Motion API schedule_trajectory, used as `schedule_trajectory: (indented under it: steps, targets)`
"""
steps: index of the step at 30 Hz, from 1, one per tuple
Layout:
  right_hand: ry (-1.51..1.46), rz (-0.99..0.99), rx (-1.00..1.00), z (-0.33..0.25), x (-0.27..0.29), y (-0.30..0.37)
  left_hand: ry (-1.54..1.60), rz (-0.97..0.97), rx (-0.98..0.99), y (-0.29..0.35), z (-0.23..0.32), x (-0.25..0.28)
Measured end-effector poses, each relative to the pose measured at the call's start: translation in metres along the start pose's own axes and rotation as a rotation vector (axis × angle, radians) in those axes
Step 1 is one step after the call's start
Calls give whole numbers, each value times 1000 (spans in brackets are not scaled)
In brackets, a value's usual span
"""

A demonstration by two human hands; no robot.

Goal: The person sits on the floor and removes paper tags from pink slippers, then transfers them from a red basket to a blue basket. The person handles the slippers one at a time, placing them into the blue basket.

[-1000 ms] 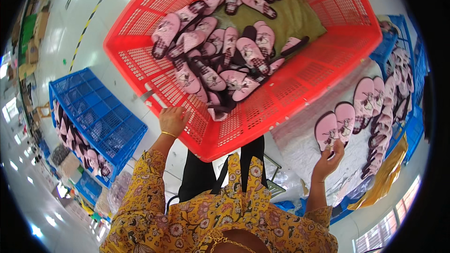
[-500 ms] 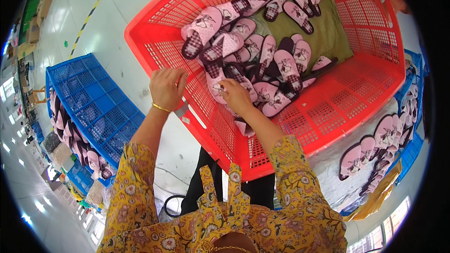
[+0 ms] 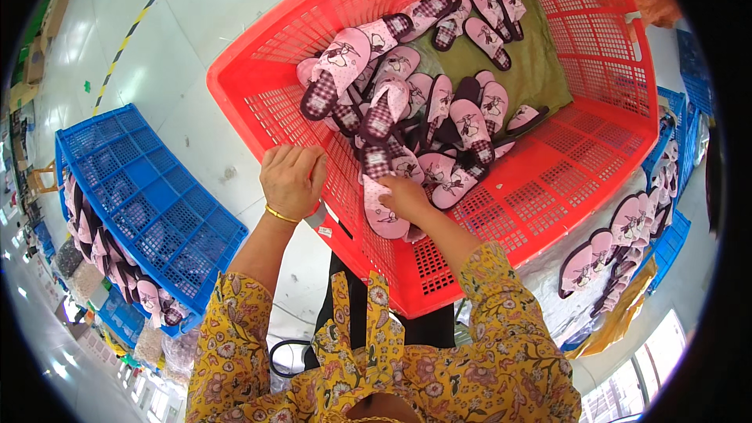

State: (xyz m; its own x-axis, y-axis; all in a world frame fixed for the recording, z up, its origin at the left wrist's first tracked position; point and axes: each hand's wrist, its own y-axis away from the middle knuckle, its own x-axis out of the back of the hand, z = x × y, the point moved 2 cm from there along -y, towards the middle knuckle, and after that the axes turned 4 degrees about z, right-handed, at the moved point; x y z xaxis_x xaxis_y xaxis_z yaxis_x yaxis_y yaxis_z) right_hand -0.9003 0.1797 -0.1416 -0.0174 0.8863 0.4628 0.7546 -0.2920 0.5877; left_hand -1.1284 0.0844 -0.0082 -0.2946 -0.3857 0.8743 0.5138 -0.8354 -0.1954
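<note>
My left hand (image 3: 291, 182) is closed over the near left rim of a large red plastic basket (image 3: 251, 70). Inside that basket lies a loose heap of pink slippers with dark soles and checked insoles. My right hand (image 3: 406, 199) pinches one pink slipper (image 3: 381, 218) at the heap's near end; part of it lies under my fingers. Another slipper (image 3: 386, 108) rests tilted on the pile just beyond. A pink slipper (image 3: 338, 59) leans at the basket's left side.
Olive sheeting (image 3: 540, 55) lines the basket's far end. On the left stands a blue plastic crate (image 3: 149, 188), with more slippers beside it. At the right, rows of slippers (image 3: 599, 254) lie by blue crates. A yellow-black striped line (image 3: 133, 23) marks the floor.
My right hand has drawn nearer to me, with the slipper shifting along. A checked slipper on the heap has tipped over. The left hand stays at the rim; the whole view has shifted slightly.
</note>
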Motion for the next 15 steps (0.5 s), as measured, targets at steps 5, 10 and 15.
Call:
schedule_trajectory:
  steps: [5,10,15]
  targets:
    - [-363,233,-310,51,-9,44,-2,6,-9,-3,4,-2]
    - [-1213,156,-768,74,-22,50,-36,2,-2,2,-2,-7]
    - [-1559,312,-844,68,-23,34,-60,-37,-11,-2,5,-5]
